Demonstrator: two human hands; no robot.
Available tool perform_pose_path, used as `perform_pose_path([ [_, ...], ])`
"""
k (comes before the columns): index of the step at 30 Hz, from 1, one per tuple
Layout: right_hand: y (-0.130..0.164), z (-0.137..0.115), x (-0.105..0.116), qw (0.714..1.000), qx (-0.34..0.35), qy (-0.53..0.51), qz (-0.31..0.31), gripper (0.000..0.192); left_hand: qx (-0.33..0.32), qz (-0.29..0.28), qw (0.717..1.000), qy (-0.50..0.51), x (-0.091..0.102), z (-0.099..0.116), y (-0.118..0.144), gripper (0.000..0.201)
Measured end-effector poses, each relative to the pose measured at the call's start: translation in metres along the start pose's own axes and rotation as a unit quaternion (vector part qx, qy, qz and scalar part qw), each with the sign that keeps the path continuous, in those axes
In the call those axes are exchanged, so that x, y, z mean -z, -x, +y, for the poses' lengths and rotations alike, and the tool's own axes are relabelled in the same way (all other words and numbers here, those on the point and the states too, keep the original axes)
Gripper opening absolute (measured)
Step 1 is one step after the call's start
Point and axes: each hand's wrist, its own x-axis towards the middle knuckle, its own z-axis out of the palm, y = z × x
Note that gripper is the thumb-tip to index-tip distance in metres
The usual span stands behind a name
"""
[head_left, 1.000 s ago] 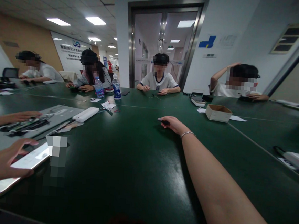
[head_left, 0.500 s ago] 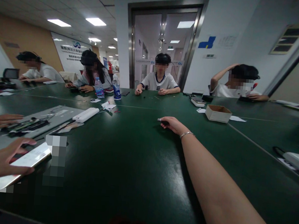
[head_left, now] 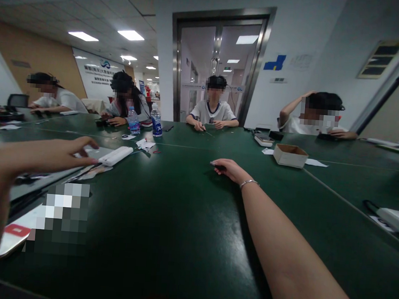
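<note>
head view | right hand resting far out on the dark green counter, fingers curling closed around a small dark pen-like object | left hand hovering loosely open, holding nothing, above a grey work mat, near a white rectangular device | brown cardboard box lying well to the right
</note>
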Motion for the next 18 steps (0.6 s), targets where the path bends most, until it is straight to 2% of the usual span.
perform_pose_path([
  [1,0.000,0.000,0.001,1.000,0.002,-0.002,-0.003,0.009,-0.053,-0.042,0.997,0.029,0.009,0.025,-0.007,0.072],
  [3,0.000,0.000,0.002,1.000,0.003,-0.004,-0.006,0.009,-0.121,-0.067,0.990,0.031,0.019,0.076,-0.026,0.069],
  [6,0.000,0.000,0.002,1.000,0.000,-0.003,-0.006,0.010,-0.175,-0.064,0.982,0.012,0.009,0.149,-0.066,0.066],
  [10,0.002,-0.001,0.000,1.000,0.004,-0.014,-0.003,0.008,-0.240,-0.080,0.959,0.126,-0.037,0.235,-0.118,0.065],
  [12,0.003,0.000,0.000,0.999,0.017,-0.030,0.005,0.009,-0.234,-0.096,0.944,0.213,-0.067,0.268,-0.133,0.068],
  [15,0.002,0.002,0.000,0.998,0.036,-0.051,0.015,0.011,-0.190,-0.139,0.899,0.369,-0.113,0.301,-0.141,0.070],
  [16,0.001,0.003,0.000,0.998,0.039,-0.054,0.015,0.012,-0.175,-0.129,0.891,0.398,-0.126,0.307,-0.141,0.071],
  [18,-0.002,0.004,0.001,0.998,0.037,-0.052,0.014,0.014,-0.173,-0.066,0.889,0.419,-0.147,0.314,-0.138,0.069],
])
